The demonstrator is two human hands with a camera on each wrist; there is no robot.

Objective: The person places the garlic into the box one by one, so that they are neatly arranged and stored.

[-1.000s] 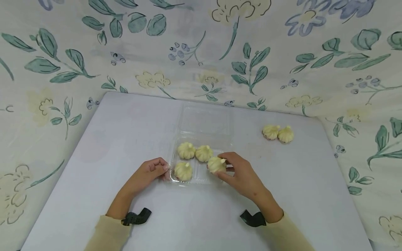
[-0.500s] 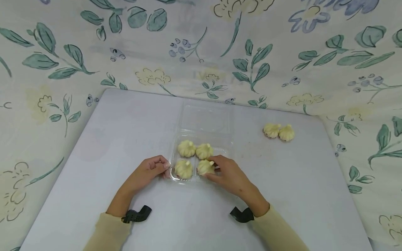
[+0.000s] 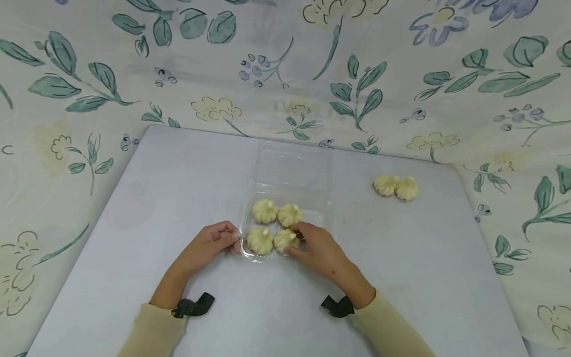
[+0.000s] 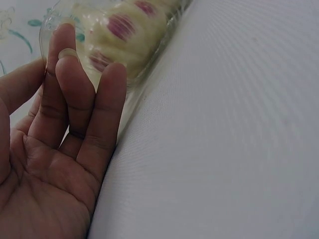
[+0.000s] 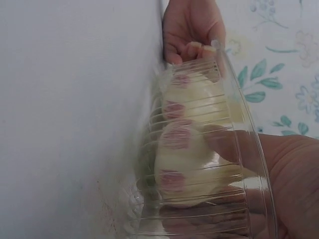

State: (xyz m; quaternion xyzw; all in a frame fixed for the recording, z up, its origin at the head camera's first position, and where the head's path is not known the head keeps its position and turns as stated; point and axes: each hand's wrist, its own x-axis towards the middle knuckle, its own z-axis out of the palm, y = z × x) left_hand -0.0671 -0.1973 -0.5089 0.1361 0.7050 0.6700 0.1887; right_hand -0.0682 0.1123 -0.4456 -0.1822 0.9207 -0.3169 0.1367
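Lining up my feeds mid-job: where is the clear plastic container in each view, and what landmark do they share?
Head: clear plastic container at centre.
Left wrist: container at top, left of centre.
Right wrist: container from upper centre down to the bottom edge.
Shared landmark: the left hand, at the container's edge in all three.

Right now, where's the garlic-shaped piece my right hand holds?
In the head view, the held piece is inside the clear container, in its near row, right of another piece.
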